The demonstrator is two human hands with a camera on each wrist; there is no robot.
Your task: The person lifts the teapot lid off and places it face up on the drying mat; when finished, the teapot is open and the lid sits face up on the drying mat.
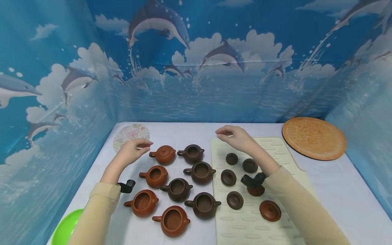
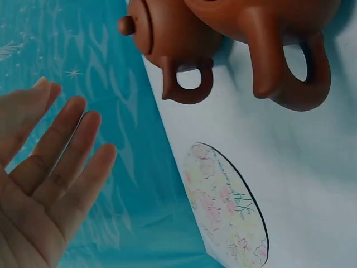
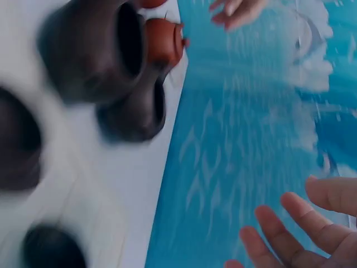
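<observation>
My left hand hovers over the back left of the table with nothing in it, its fingers apart in the left wrist view. Nearest to it is a reddish clay teapot with its lid on. My right hand is raised above the back edge of the cream mat, also holding nothing. Several lidless teapots stand between the hands, among them a reddish one and a dark brown one. On the mat lie several loose lids, such as a dark lid and a reddish lid.
The cream mat covers the table's right middle. A round patterned disc lies at the back left, a round orange-brown board at the back right. Part of a green dish shows front left. A dolphin-print curtain encloses the table.
</observation>
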